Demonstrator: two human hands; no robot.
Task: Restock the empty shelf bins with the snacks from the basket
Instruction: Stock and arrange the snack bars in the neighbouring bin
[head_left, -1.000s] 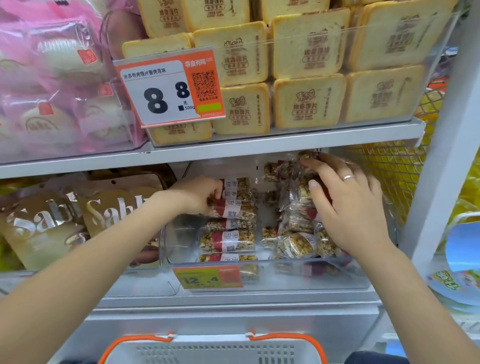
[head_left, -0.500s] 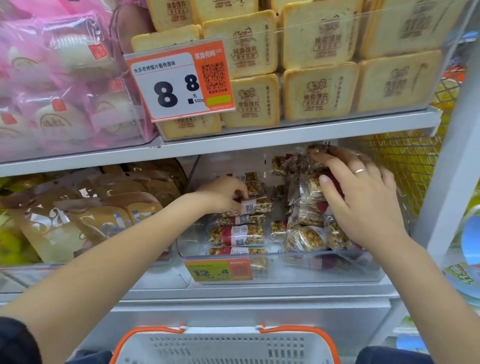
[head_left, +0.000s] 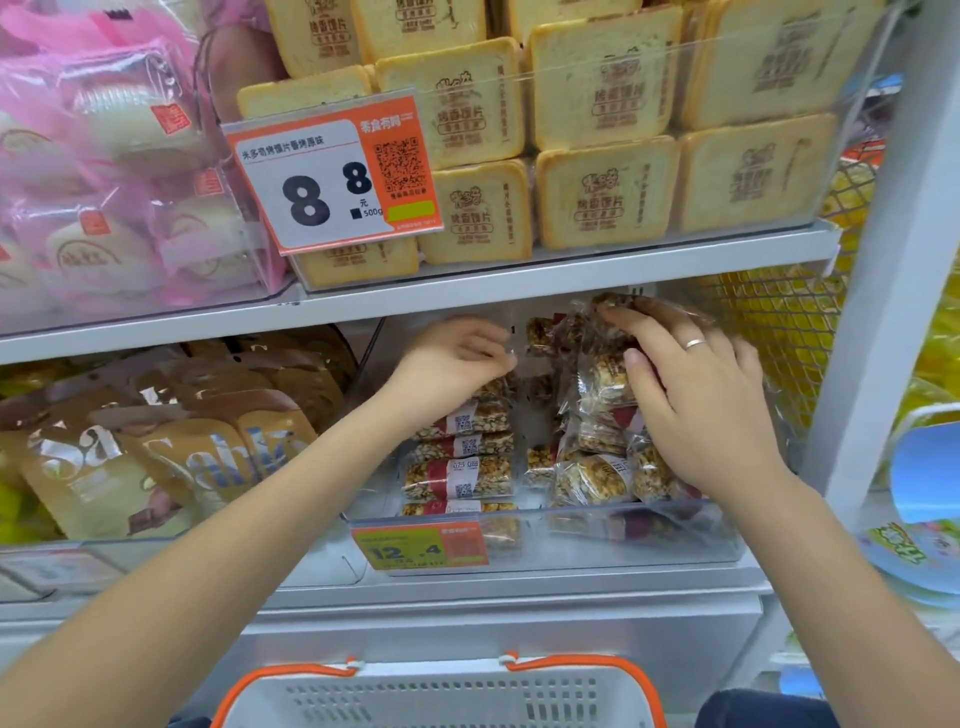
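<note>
In the middle of the frame, both hands reach into a clear bin (head_left: 545, 540) on the lower shelf. The left hand (head_left: 457, 364) curls its fingers on top of a neat stack of nut bars (head_left: 460, 457). The right hand (head_left: 696, 395) lies spread flat on a pile of bagged snacks (head_left: 597, 436). The white basket (head_left: 441, 696) with orange handles sits at the bottom.

Left hand (head_left: 457, 358) curled, right hand (head_left: 696, 395) spread flat.

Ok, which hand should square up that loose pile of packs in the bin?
Right, probably. The right hand already lies spread on the loose pile; the left hand is over the neat stack.
</note>
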